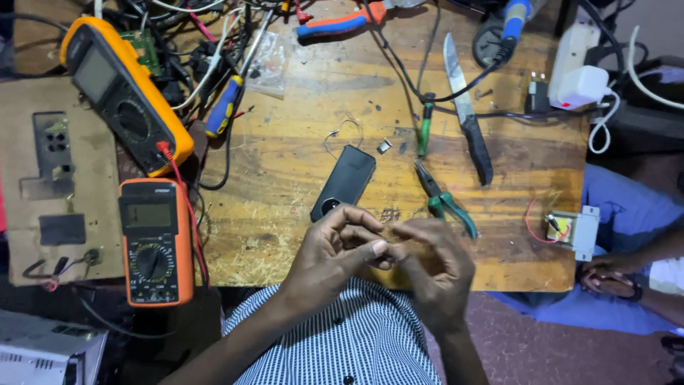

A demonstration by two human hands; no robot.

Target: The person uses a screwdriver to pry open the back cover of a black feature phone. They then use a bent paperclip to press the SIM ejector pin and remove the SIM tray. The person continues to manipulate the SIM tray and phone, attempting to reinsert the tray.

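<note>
My left hand (329,255) and my right hand (436,265) meet fingertip to fingertip just above the near edge of the wooden workbench (299,178). All the fingers are curled and pinched together; anything small between them is hidden. A black phone (344,181) lies face down right behind my left hand. Green-handled pliers (446,200) lie behind my right hand. A tiny metal piece (384,146) and a thin wire loop (343,132) rest beyond the phone.
Two orange multimeters (155,241) (125,93) sit at the left with red leads. A knife (467,117), screwdrivers (225,105) (425,128), a small transformer (574,229) and a power strip (578,50) lie around. Another person in blue (620,274) sits at the right.
</note>
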